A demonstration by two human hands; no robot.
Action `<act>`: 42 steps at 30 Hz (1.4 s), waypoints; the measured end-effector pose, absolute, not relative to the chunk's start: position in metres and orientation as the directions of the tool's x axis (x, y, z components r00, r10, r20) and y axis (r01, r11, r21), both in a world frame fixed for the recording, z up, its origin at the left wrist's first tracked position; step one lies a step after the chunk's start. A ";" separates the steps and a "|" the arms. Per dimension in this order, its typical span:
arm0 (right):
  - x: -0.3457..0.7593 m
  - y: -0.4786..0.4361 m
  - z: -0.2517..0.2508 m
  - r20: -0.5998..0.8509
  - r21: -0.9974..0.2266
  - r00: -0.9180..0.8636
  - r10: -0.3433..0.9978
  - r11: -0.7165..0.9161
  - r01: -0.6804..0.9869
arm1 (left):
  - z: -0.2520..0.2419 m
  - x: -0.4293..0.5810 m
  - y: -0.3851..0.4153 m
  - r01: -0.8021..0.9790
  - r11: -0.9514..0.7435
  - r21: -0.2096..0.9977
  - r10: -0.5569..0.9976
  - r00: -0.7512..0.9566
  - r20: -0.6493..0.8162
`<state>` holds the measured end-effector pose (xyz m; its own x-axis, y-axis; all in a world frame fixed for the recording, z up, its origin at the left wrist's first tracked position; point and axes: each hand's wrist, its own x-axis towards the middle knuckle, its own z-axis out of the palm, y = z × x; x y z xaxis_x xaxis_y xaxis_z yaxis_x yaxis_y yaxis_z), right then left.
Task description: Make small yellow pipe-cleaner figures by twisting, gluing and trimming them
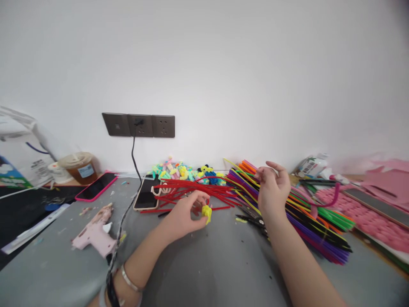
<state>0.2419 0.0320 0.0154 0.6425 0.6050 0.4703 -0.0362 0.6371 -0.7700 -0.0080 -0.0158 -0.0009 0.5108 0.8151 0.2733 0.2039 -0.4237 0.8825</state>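
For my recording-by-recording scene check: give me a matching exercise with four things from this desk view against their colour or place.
Column A
1. glue gun
2. fuzzy piece
3. socket panel
4. right hand

Column B
a. on the white wall
b. yellow, at the left hand fingertips
c. over the multicoloured pipe cleaners
d. pink, lying on the grey table

Pairs: 1-d, 2-b, 3-a, 4-c.

Glue gun (96, 232) left (pipe cleaners (306, 217) right)

Home craft desk: pipe cleaners (287, 204), glue gun (96, 232), wall sockets (139, 125).
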 end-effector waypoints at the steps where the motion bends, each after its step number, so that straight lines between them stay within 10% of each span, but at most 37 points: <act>1: 0.244 0.033 0.015 0.461 -0.773 0.654 0.600 0.633 -0.036 | -0.002 -0.008 -0.017 0.245 -0.440 0.864 0.797 0.549 0.250; 9: 0.254 0.040 0.010 0.337 -0.892 0.522 0.784 0.443 -0.090 | -0.002 -0.008 -0.014 0.442 -0.464 0.767 0.800 0.582 0.149; 14: 0.221 0.021 0.014 0.197 -0.978 -0.078 0.977 0.201 0.047 | -0.004 -0.007 -0.012 0.475 -0.395 0.786 0.849 0.516 0.114; 18: 0.197 0.005 0.017 0.014 -0.969 -0.474 0.880 0.129 0.211 | -0.005 -0.007 -0.012 0.452 -0.394 0.800 0.846 0.519 0.123; 42: 0.198 0.005 0.008 -0.019 -0.886 -0.514 0.858 0.224 0.407 | -0.002 -0.007 -0.014 0.621 -0.457 0.637 0.849 0.518 0.104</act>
